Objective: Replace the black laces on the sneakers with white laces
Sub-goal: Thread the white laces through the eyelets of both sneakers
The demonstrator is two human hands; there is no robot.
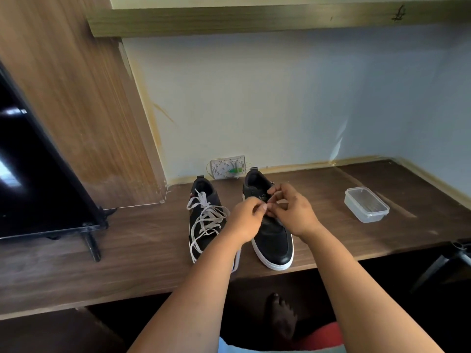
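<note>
Sneakers sit mid-frame on desk (153, 250). Left sneaker (204, 225) wears loose white lace (206, 215). Your left hand (244, 220) and right hand (293, 212) pinch at right sneaker (274, 240) eyelets; what they pinch is unclear. Lace likely soft, limp; grip stiff tip.

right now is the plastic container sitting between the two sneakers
No, the plastic container sits apart on the table, to the right of both the right sneaker and the left sneaker.

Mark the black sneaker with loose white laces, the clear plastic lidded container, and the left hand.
black sneaker with loose white laces (204, 192), head view, on its black tongue.
clear plastic lidded container (366, 204), head view, lid centre.
left hand (244, 220), head view, back of hand.
</note>
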